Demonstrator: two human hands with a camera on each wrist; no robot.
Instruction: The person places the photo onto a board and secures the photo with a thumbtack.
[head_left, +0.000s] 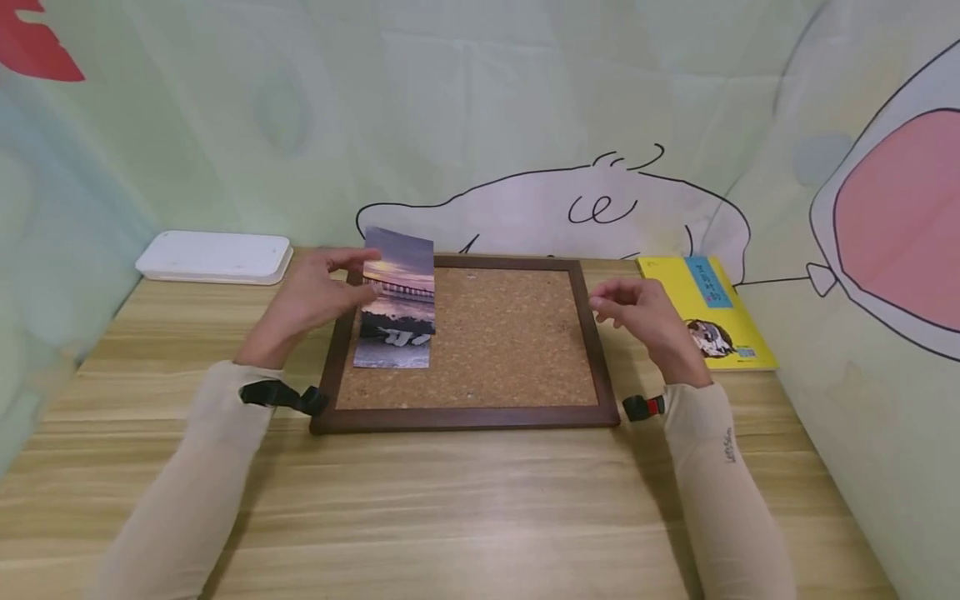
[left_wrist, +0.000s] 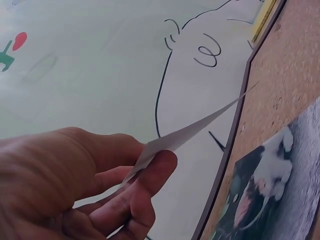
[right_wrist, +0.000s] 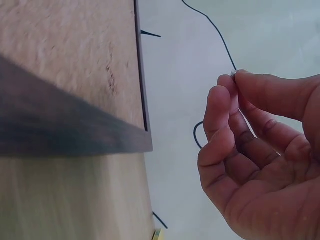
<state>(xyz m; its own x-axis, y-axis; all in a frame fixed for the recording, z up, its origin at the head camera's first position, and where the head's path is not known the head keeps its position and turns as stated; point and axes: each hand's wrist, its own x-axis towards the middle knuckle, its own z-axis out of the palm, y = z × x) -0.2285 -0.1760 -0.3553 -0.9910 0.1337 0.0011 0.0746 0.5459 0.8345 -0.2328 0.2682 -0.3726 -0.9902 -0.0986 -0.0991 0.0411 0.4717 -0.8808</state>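
Here I see my left hand pinching a photo by its left edge, lifting it over the 9 o'clock side of the cork board. The photo is glossy: a purple-orange sunset sky over a pier and water, its white back showing in the left wrist view. A second print with a black-and-white animal lies flat beneath it. My right hand hovers at the board's 3 o'clock edge, thumb and fingertips pinched together; what they hold I cannot tell.

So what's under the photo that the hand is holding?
Under the sunset photo, held by the left hand, lies the brown-framed cork board. The cork directly beneath is covered, so pins there cannot be seen.
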